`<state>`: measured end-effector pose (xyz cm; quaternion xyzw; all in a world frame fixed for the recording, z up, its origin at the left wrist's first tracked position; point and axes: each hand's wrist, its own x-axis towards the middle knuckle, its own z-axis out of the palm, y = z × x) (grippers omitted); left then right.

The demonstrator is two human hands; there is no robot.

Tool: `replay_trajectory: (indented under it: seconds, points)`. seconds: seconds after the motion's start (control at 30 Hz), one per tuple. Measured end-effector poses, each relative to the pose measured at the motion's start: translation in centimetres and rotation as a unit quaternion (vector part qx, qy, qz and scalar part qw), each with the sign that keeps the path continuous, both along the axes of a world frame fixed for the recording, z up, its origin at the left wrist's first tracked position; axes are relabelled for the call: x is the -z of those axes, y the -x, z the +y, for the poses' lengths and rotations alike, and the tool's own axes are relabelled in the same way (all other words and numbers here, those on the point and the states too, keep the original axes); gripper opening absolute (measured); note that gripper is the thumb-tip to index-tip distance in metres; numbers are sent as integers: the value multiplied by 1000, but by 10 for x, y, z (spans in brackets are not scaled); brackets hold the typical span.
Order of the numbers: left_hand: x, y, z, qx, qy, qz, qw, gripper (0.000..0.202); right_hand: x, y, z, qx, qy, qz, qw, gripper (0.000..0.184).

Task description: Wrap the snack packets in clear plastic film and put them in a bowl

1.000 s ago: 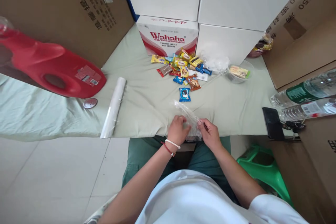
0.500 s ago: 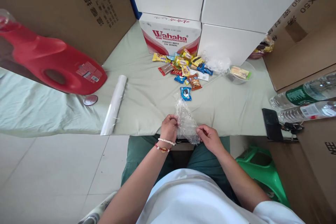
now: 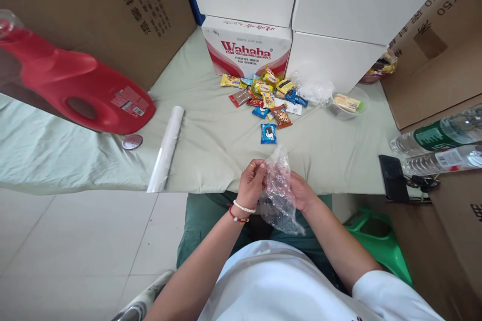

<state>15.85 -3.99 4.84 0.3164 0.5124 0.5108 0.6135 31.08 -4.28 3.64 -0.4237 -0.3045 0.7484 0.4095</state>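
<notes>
A crumpled clear plastic bag (image 3: 280,205) hangs at the table's front edge, above my lap. My left hand (image 3: 253,180) pinches its left side between thumb and fingers. My right hand (image 3: 301,193) grips the bag on the right; its fingers show only blurred through the plastic, and I cannot tell whether they are behind it or inside it. Beyond the bag lies a small blue snack packet (image 3: 268,133), apart from a pile of wrapped snacks (image 3: 267,93) in yellow, red, brown and blue.
A white roll (image 3: 165,148) and a red jug (image 3: 86,90) lie left. Behind the snacks stands a Wahaha carton (image 3: 246,50). To the right are a clear bowl (image 3: 363,100), a phone (image 3: 393,178) and water bottles (image 3: 448,133). A green stool (image 3: 380,241) stands below.
The bag has shifted right and hangs lower over the lap. My left hand moved slightly right and up. My right hand moved from pinching the bag's edge to lying partly covered by the plastic.
</notes>
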Motion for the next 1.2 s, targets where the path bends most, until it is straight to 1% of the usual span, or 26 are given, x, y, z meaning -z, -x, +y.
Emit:
replay_trajectory:
  seconds: [0.07,0.13,0.23,0.33,0.4,0.5,0.57,0.63,0.7,0.77,0.83,0.9,1.0,1.07,1.13,1.2]
  points:
    - [5,0,0,-27,-39,72,996,33,0,13,5,18,9,16,1000,48]
    - [10,3,1,-72,-59,122,988,28,1,19,11,68,11,21,997,47]
    - [11,12,6,-124,-50,144,981,29,3,13,18,111,30,30,993,47]
    - [8,25,14,-126,-30,122,984,32,3,-4,23,121,53,28,991,49]
    - [7,35,19,-119,-11,117,986,32,3,-17,26,132,48,2,990,50]
    - [7,49,25,-127,-1,142,982,30,4,-31,30,156,1,-63,986,50]
    - [8,57,25,-133,7,142,981,28,6,-37,35,159,-33,-101,982,47]
    - [7,65,25,-104,33,93,990,34,7,-39,39,148,-63,-125,979,42]
    - [3,73,27,-40,75,1,996,45,7,-37,43,131,-95,-145,976,37]
    - [-4,79,32,12,117,-68,991,50,5,-34,46,114,-120,-158,973,34]
    - [-11,84,43,24,139,-61,988,55,2,-31,48,96,-112,-159,976,34]
    - [-14,84,58,7,130,-14,991,57,-1,-31,49,94,-70,-148,982,41]
    - [-12,79,82,-64,104,20,992,55,-10,-44,50,145,9,-110,983,49]
    - [-6,74,94,-111,101,27,988,51,-23,-66,48,191,36,-82,978,50]
    - [1,67,99,-125,105,33,986,50,-44,-94,41,224,23,-62,972,47]
    - [9,59,98,-124,107,35,986,48,-73,-122,30,255,-31,-55,965,40]
